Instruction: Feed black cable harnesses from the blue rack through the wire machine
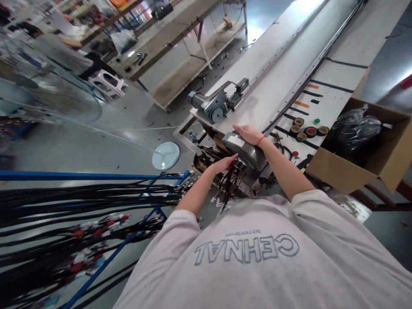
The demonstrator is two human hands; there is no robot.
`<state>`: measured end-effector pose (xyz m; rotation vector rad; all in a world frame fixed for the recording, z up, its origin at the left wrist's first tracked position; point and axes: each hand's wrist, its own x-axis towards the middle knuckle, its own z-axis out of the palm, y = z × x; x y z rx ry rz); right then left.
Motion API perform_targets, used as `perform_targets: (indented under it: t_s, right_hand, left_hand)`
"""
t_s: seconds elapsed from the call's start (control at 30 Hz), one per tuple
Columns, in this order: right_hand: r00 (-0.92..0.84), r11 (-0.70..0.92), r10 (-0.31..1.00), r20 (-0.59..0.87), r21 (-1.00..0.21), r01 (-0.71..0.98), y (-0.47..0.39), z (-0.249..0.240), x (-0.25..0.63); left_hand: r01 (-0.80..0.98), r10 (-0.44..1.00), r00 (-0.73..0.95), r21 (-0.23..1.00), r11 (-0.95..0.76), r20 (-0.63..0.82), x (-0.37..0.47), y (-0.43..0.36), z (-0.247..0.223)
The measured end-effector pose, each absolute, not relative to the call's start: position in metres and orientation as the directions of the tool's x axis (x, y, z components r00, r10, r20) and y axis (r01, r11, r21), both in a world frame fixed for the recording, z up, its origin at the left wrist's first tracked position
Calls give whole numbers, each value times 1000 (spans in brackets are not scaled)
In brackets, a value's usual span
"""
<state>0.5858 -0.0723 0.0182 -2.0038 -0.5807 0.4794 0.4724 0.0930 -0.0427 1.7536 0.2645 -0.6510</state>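
A dark, round machine housing (pixel 251 155) with a white label (pixel 235 140) stands at the near end of the long bench. My right hand (pixel 247 134) lies flat over its top, fingers stretched out along the surface. Just below the rim, my left hand (pixel 226 164) is closed at a bundle of black cables (pixel 228 185), thumb uppermost; its other fingers are partly hidden. The cables hang down beside a shiny metal hub (pixel 240 164) in front of my shirt. A grey motor unit with a pulley (pixel 216 114) is fixed to the bench beyond.
Tape rolls (pixel 310 131) lie on the white bench (pixel 273 98), right of a rail. At right stands an open cardboard box (pixel 346 171) with a plastic bag (pixel 357 126). Black cables hang over a blue rack (pixel 93 175) at left. A round white fan base (pixel 165 156) is on the floor.
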Motion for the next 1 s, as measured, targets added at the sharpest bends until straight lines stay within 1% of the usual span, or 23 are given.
perform_targets:
  t_s: [0.07, 0.1, 0.13, 0.2, 0.27, 0.3, 0.33, 0.37, 0.43, 0.5, 0.53, 0.57, 0.6, 0.63, 0.67, 0.7, 0.73, 0.77, 0.8, 0.83, 0.87, 0.93, 1.0]
  right_hand:
    - [857, -364, 515, -8, -907, 210, -106, -1, 563]
    - [889, -389, 458, -6, -900, 195, -122, -12, 551]
    - [922, -458, 387, -20, -872, 174, -137, -21, 539]
    - [978, -678, 203, -56, -728, 99, -159, -38, 520]
    - [996, -864, 8, -92, -502, -39, -173, -48, 507]
    - [989, -910, -70, -129, -398, -116, -178, -51, 501]
    - [976, -929, -122, -183, -326, -177, -182, -54, 497]
    - [959, -932, -149, -243, -290, -218, -187, -56, 493]
    - [928, -921, -174, -331, -278, -272, -199, -58, 487]
    - [900, -898, -224, -374, -279, -340, -215, -59, 480]
    - [883, -880, -239, -403, -294, -373, -223, -58, 477]
    - [866, -851, -229, -444, -341, -400, -231, -56, 472]
    - [856, -801, -175, -486, -435, -411, -237, -53, 467]
    - [857, -718, -72, -511, -569, -400, -239, -48, 460]
    - [863, -593, 69, -500, -717, -368, -238, -41, 452]
    - [862, -430, 231, -450, -842, -324, -232, -34, 444]
    - [838, -256, 396, -374, -922, -290, -221, -27, 435]
    - [779, -101, 553, -295, -952, -289, -205, -20, 427]
    - [678, 4, 695, -239, -942, -336, -185, -15, 420]
    - [545, 44, 810, -216, -904, -424, -163, -12, 417]
    - [399, 25, 890, -219, -851, -525, -140, -11, 416]
    - [163, -98, 948, -274, -735, -671, -95, -15, 423]
    - [120, -196, 912, -393, -672, -714, -64, -21, 431]
  left_hand:
    - [386, -188, 833, 789, -477, -521, 472, 84, -37]
    - [295, -186, 855, 748, -595, -485, 470, 79, -34]
    - [194, -174, 886, 685, -702, -430, 469, 74, -30]
    - [55, -151, 934, 546, -836, -325, 466, 69, -22]
    - [-4, -146, 944, 434, -901, -295, 466, 73, -10]
    - [-24, -155, 942, 399, -917, -298, 467, 80, -2]
    - [-42, -165, 941, 380, -924, -297, 469, 89, 6]
    - [-55, -170, 943, 371, -927, -287, 471, 98, 14]
    - [-62, -173, 946, 373, -926, -273, 475, 117, 27]
    - [-44, -158, 946, 369, -929, -285, 476, 130, 33]
    - [-31, -142, 946, 357, -934, -291, 475, 134, 32]
    - [-18, -127, 947, 346, -938, -295, 473, 136, 29]
    - [-6, -111, 950, 339, -941, -292, 471, 137, 24]
    - [4, -99, 953, 338, -941, -287, 469, 137, 19]
    - [15, -89, 954, 342, -940, -287, 467, 137, 14]
    - [30, -77, 954, 347, -937, -289, 465, 137, 9]
    - [45, -63, 955, 352, -935, -288, 464, 136, 5]
    - [58, -48, 958, 356, -933, -281, 463, 135, 3]
    - [67, -33, 963, 360, -930, -266, 461, 133, 3]
    - [73, -19, 969, 363, -929, -244, 460, 131, 4]
    - [75, -7, 976, 361, -929, -219, 458, 129, 8]
    - [65, 2, 984, 351, -934, -178, 455, 123, 16]
    - [60, 7, 988, 336, -940, -157, 452, 119, 24]
